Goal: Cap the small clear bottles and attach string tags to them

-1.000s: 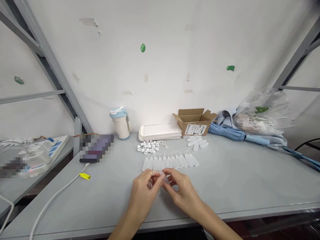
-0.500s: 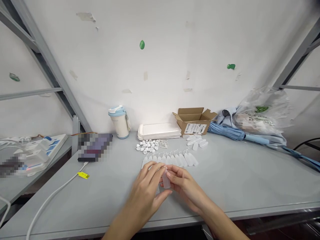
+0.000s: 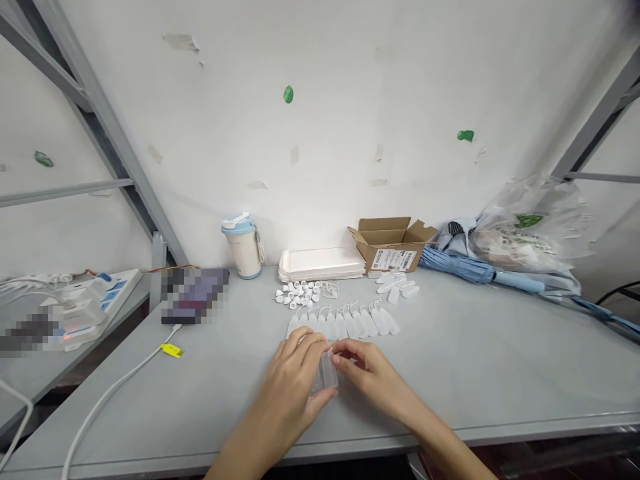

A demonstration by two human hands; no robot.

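Plastic tube: from my remote seat I see it between both hands; row of pale pieces at one o'clock.
Left hand: at nine o'clock, half curled; whether it grips, I cannot tell.
Right hand: at three o'clock, finger and thumb pinching the upper edge.
Upper end: I should squeeze lightly; plastic may bend.

facing me, a white wall dotted with torn tape scraps backs a grey tabletop, grey metal frames flanking it.
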